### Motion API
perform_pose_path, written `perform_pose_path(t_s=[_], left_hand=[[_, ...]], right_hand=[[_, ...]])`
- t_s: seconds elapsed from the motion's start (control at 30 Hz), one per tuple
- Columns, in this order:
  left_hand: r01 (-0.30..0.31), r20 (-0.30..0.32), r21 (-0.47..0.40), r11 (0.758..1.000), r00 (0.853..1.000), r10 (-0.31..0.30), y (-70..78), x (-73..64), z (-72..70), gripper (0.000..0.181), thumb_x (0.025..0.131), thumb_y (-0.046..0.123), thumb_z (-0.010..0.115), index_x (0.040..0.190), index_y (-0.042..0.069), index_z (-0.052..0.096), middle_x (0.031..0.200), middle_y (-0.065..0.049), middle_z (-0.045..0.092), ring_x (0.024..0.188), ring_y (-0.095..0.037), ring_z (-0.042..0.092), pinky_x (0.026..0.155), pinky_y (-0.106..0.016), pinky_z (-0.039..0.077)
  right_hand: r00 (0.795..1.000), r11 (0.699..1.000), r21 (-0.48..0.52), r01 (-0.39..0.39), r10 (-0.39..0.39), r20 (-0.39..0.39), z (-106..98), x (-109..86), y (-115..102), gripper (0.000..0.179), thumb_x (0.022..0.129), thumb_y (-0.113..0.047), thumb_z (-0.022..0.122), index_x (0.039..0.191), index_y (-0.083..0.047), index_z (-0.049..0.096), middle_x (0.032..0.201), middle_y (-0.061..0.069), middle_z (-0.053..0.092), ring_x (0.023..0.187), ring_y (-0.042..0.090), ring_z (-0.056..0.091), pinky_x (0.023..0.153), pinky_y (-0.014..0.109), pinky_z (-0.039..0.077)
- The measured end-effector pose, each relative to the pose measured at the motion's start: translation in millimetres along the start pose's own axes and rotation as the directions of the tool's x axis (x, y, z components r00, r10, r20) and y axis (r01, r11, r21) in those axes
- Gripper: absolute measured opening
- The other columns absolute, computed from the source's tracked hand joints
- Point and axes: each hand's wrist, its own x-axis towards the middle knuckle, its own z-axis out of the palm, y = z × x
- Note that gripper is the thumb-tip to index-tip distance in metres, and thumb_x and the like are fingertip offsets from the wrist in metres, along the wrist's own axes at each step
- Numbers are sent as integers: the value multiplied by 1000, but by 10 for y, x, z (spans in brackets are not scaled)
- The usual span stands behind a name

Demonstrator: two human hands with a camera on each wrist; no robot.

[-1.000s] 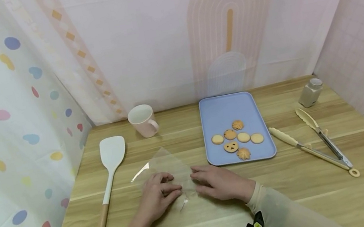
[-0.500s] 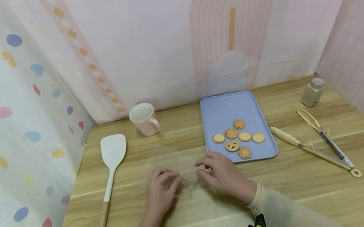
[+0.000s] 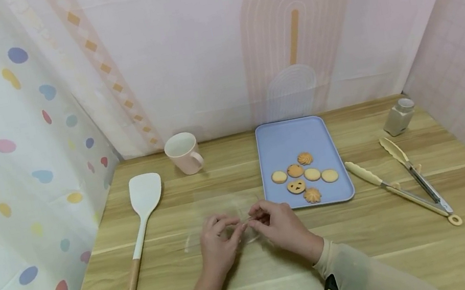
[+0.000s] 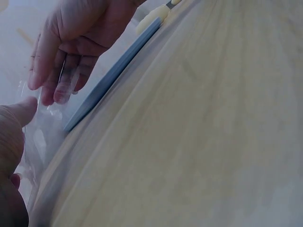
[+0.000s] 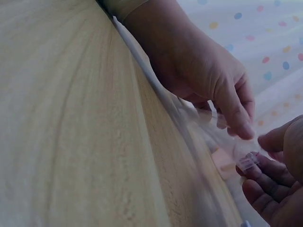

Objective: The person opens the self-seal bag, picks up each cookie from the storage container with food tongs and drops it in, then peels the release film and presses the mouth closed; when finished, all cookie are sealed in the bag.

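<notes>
A thin, clear plastic bag point(image 3: 212, 204) lies between my two hands, low over the table; its outline is faint. With thumb and fingertips my left hand point(image 3: 219, 248) pinches its near edge. Close beside it, my right hand point(image 3: 285, 226) pinches the same edge, and the two thumbs nearly meet. In the right wrist view, a crumpled bit of film point(image 5: 248, 161) shows at the right hand's fingers, and the left hand point(image 5: 203, 66) reaches in from above. The left wrist view shows loose film point(image 4: 40, 137) hanging below the fingertips. Whether the bag's mouth is parted, I cannot tell.
Right of the hands lies a blue tray point(image 3: 290, 140) with several cookies point(image 3: 312, 174). Tongs point(image 3: 408, 186) and a lidded jar point(image 3: 399, 116) are farther right. A white spatula point(image 3: 145, 194) with a wooden handle lies left, and a pink mug point(image 3: 183, 154) stands behind.
My left hand has moved right, toward the right hand, and the two now nearly touch. The right hand has come up slightly and now pinches the bag's edge; the film has turned and shifted.
</notes>
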Motion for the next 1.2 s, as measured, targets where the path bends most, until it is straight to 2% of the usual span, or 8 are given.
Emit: perform_pose_path(t_s=[0.13,0.33,0.47,0.63,0.73,0.83,1.0,1.2], left_hand=[[1,-13,-41,999,1000,-1,-7,-19,1,14,73,11,84,82,11,74,86,1,64,89,-18,56,76,-28,46],[58,-36,-72,996,998,-61,8,-20,-15,10,76,12,82,80,12,73,88,1,64,92,-18,56,80,-26,44],[68,-69,-93,993,995,-74,-7,-18,-15,11,74,11,83,78,14,73,86,2,64,91,-17,56,81,-25,42],[-14,-61,-103,995,998,7,-21,-16,-4,15,71,10,85,76,15,72,86,1,64,89,-18,55,77,-24,42],[-105,-18,-99,990,994,103,-15,-14,-3,14,74,8,83,82,12,73,92,-5,65,93,-23,56,78,-29,45],[-166,39,-96,981,985,170,0,-16,-14,15,80,6,75,94,9,74,104,-12,65,103,-27,55,84,-37,46],[-216,100,-51,975,970,220,5,-9,-33,32,82,13,72,113,6,69,122,-15,60,116,-32,51,94,-46,42],[-265,115,-38,964,957,267,-8,6,-35,37,77,16,81,111,8,71,120,-13,61,115,-32,52,98,-40,42]], right_hand=[[999,1000,-14,14,-15,-37,3,9,19,11,86,-5,70,95,-10,66,81,-3,70,71,5,63,64,22,53],[999,1000,-25,-17,16,-41,-39,22,22,15,84,2,65,97,-7,65,77,-1,71,65,3,61,59,21,51],[1000,997,-67,-27,26,-16,-44,26,36,15,85,-1,65,98,-8,67,74,-4,68,63,3,58,58,21,49],[997,998,-61,-14,18,72,-32,15,47,13,87,-6,68,98,-13,71,84,-5,69,71,4,61,62,22,51],[995,999,-42,-12,16,98,-33,16,63,21,87,0,64,100,-14,73,91,-3,70,76,6,61,65,23,51],[992,1000,-10,-27,28,120,-48,29,88,30,86,6,58,104,-13,73,94,-1,71,81,10,63,66,24,51],[985,991,93,-94,79,152,-100,62,116,33,84,10,54,103,-9,73,93,2,71,83,14,64,65,24,50],[968,955,233,-185,136,209,-136,82,118,17,90,2,59,99,-3,72,93,6,70,70,12,59,57,23,49]])
